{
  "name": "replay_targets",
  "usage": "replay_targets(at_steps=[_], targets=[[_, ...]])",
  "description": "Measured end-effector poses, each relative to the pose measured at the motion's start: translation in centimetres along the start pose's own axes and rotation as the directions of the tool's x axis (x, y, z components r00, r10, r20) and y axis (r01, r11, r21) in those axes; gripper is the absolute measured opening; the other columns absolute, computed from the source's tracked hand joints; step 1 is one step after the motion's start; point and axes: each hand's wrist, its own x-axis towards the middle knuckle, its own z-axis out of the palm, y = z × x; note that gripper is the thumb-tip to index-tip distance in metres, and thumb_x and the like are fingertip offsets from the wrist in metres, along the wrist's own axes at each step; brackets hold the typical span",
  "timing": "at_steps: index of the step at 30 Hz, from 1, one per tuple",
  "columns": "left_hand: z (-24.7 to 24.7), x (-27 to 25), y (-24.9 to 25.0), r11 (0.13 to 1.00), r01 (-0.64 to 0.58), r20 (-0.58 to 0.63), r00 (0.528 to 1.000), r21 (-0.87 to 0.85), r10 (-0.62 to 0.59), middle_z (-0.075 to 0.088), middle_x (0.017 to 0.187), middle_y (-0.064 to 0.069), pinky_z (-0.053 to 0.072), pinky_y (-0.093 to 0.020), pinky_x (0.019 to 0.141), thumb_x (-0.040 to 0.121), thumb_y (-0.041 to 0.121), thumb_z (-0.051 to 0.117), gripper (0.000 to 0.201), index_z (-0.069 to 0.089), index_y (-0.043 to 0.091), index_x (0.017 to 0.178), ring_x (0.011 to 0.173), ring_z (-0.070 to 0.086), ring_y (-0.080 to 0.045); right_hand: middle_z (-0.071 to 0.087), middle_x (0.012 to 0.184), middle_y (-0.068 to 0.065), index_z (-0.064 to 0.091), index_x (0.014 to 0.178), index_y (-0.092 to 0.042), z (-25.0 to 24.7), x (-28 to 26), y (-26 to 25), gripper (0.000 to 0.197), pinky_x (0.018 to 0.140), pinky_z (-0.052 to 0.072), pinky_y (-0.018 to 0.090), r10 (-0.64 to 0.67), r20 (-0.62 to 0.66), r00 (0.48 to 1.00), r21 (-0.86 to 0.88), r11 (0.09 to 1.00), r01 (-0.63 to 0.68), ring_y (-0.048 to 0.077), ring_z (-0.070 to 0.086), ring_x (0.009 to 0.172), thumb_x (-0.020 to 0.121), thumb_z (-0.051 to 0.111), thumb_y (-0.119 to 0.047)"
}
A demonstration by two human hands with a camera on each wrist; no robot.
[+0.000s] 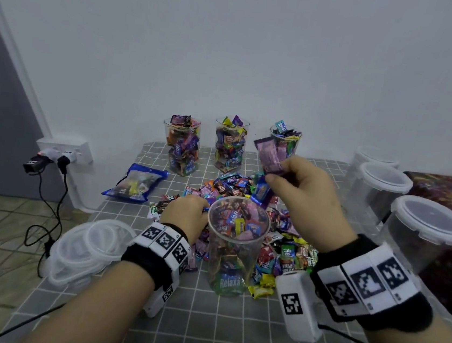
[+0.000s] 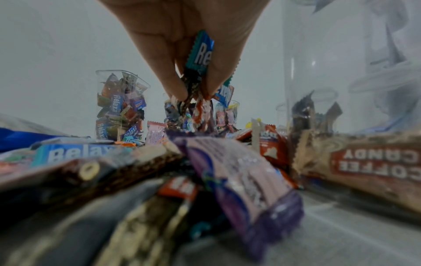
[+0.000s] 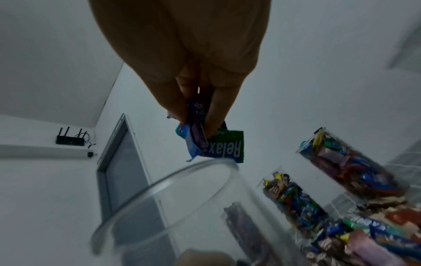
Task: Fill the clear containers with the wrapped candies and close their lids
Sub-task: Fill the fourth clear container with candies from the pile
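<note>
3 back containers (image 1: 229,146) full, unlidded. Front container (image 1: 234,245) nearly full. Right hand (image 1: 305,194) and left hand (image 1: 186,213) each pinching candies (image 1: 270,155). Lids (image 1: 83,248) pending.

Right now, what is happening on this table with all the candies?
A person is filling clear containers with wrapped candies. The right hand holds a bunch of candies above the open container in front, which is partly filled. The left hand pinches more candies low in the loose pile beside it. Three filled containers stand at the back without lids. A stack of lids waits on the left, and empty lidded containers stand on the right.
</note>
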Motion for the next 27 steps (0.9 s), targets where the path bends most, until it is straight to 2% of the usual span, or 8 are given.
replay_targets(at_steps=[2,5,10,13,19,23,25,27], targets=[[-0.1,-0.1,0.0,1.000,0.004,0.001,1.000,-0.013,-0.004,0.065,0.104,-0.010,0.046,-0.033,0.077,0.095,0.028,0.047,0.028,0.066,0.008,0.097,0.096,0.061,-0.027,0.056,0.079,0.016,0.057,0.083,-0.001,0.6,-0.7,0.0,0.013,0.064,0.038,0.030,-0.003,0.063,0.998,-0.006,1.000,0.004,0.017,0.045,0.069,0.090,0.059,-0.011],[-0.1,-0.1,0.0,1.000,-0.003,-0.006,1.000,-0.008,0.003,0.065,0.102,-0.010,0.044,-0.032,0.074,0.095,0.028,0.047,0.028,0.066,0.008,0.095,0.094,0.061,-0.027,0.052,0.072,0.002,0.055,0.077,-0.006,1.2,-1.5,0.2,0.013,0.057,0.033,0.015,-0.018,0.098,0.995,-0.062,0.998,0.024,0.006,0.042,0.063,0.089,0.059,-0.010],[-0.1,-0.1,0.0,1.000,-0.009,-0.002,1.000,-0.008,0.009,0.065,0.102,-0.011,0.043,-0.032,0.074,0.096,0.030,0.046,0.031,0.066,0.006,0.097,0.095,0.060,-0.027,0.057,0.078,0.005,0.060,0.078,-0.002,1.5,-2.3,0.3,0.006,0.066,0.041,0.025,-0.109,0.166,0.980,-0.164,0.977,0.137,0.014,0.049,0.073,0.083,0.062,-0.005],[-0.1,-0.1,0.1,1.000,0.010,-0.008,1.000,-0.021,-0.010,0.064,0.105,-0.011,0.041,-0.031,0.075,0.096,0.027,0.045,0.030,0.063,0.004,0.101,0.098,0.059,-0.029,0.058,0.078,0.002,0.061,0.078,-0.004,1.5,-2.5,0.4,0.004,0.067,0.040,0.021,-0.178,0.187,0.966,-0.208,0.954,0.216,0.010,0.048,0.076,0.080,0.064,-0.002],[0.0,0.0,-0.1,1.000,-0.006,-0.004,1.000,0.000,0.006,0.064,0.105,-0.010,0.043,-0.030,0.075,0.095,0.027,0.045,0.028,0.064,0.007,0.099,0.096,0.059,-0.027,0.061,0.087,-0.003,0.064,0.086,-0.012,1.4,-2.9,0.4,0.005,0.072,0.044,0.020,-0.172,0.159,0.972,-0.107,0.976,0.190,0.006,0.053,0.084,0.084,0.062,-0.016],[0.1,0.1,-0.2,1.000,-0.006,-0.006,1.000,-0.008,0.006,0.065,0.102,-0.009,0.042,-0.029,0.072,0.095,0.030,0.046,0.029,0.065,0.008,0.095,0.094,0.060,-0.026,0.059,0.107,-0.009,0.059,0.104,-0.023,1.6,-3.4,1.2,0.026,0.088,0.044,0.021,-0.094,0.109,0.990,0.011,0.996,0.094,0.001,0.053,0.102,0.080,0.060,-0.034],[0.1,0.1,-0.2,1.000,-0.005,-0.011,1.000,-0.012,0.005,0.065,0.101,-0.009,0.040,-0.029,0.070,0.094,0.030,0.047,0.029,0.066,0.008,0.095,0.093,0.060,-0.027,0.051,0.124,-0.017,0.047,0.121,-0.035,1.5,-3.6,2.0,0.054,0.097,0.038,0.020,0.029,0.204,0.978,0.076,0.996,-0.045,-0.004,0.046,0.116,0.072,0.065,-0.048],[0.0,0.0,-0.1,1.000,-0.005,-0.014,1.000,-0.019,0.005,0.065,0.101,-0.010,0.039,-0.029,0.069,0.094,0.029,0.047,0.029,0.066,0.008,0.095,0.092,0.060,-0.027,0.042,0.135,-0.022,0.033,0.130,-0.044,1.5,-3.8,2.8,0.082,0.101,0.038,0.024,0.130,0.332,0.934,0.142,0.972,-0.186,-0.004,0.042,0.125,0.060,0.072,-0.059]])
